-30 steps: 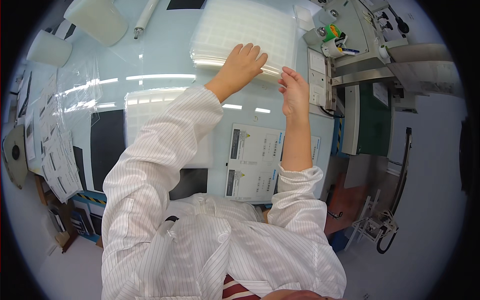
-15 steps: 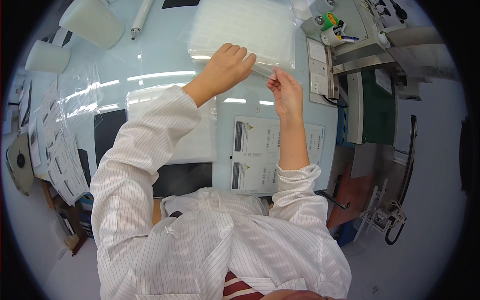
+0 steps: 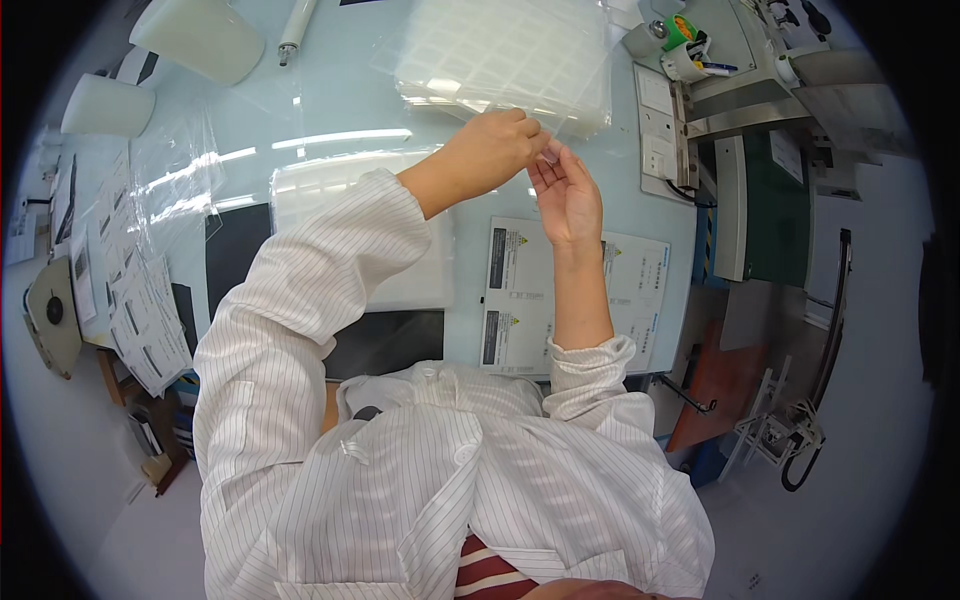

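Head view: a small clear item is pinched between the left hand [image 3: 487, 150] and the right hand [image 3: 566, 192], just in front of the stack of translucent white gridded trays [image 3: 510, 55]. The item itself is hard to make out; only a faint glossy film edge is seen at the fingertips [image 3: 545, 150]. Left hand is curled, thumb and forefinger closed on that film; right hand is held palm-up, fingers half bent, tips touching the same spot. Whether the right hand actually grips cannot be told. Tray stack is cut off at the top edge; its surface is moulded in square pockets. Left of the stack, crinkled clear plastic bags [image 3: 175, 175] lie on the pale blue table [image 3: 340, 110]. Printed label sheets [image 3: 575, 295] lie below the stack, partly covered by the right forearm.
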{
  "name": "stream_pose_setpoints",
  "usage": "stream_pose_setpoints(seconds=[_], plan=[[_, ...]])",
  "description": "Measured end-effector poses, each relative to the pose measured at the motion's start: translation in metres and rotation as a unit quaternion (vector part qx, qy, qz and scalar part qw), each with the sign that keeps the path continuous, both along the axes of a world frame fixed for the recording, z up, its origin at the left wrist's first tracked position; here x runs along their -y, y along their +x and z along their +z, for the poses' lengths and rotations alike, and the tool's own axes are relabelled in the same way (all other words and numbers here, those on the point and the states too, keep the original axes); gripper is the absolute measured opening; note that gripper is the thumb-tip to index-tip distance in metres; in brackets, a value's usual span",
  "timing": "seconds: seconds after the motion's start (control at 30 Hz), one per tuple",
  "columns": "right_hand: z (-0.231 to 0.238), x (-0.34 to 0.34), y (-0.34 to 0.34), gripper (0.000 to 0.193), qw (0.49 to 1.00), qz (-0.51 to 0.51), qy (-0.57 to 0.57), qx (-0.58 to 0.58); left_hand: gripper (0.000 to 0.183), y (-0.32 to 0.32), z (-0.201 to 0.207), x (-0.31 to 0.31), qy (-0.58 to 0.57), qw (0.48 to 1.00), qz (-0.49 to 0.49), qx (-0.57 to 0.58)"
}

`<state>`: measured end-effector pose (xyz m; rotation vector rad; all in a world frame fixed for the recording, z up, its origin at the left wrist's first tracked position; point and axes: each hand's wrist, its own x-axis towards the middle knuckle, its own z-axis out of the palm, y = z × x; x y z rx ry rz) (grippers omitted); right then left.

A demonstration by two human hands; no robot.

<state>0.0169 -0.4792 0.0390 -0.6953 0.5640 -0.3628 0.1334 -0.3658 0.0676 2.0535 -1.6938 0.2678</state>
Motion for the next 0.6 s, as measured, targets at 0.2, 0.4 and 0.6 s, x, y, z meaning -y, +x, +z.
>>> stream_pose_setpoints(seconds=[0.2, 0.4, 0.6], plan=[[0.003, -0.003, 0.002, 0.024, 1.0, -0.01, 0.013, 0.02, 0.024, 0.017, 0.006, 0.002, 0.076, 0.995, -0.055, 0.039], [-0.002, -0.006, 0.0, 0.023, 1.0, -0.021, 0.004, 0.016, 0.017, 0.015, 0.004, 0.001, 0.103, 0.992, -0.075, 0.015], [0.011, -0.009, 0.009, 0.02, 0.999, -0.04, 0.03, 0.006, 0.016, 0.007, 0.001, -0.003, -0.028, 0.998, -0.047, 0.026]])
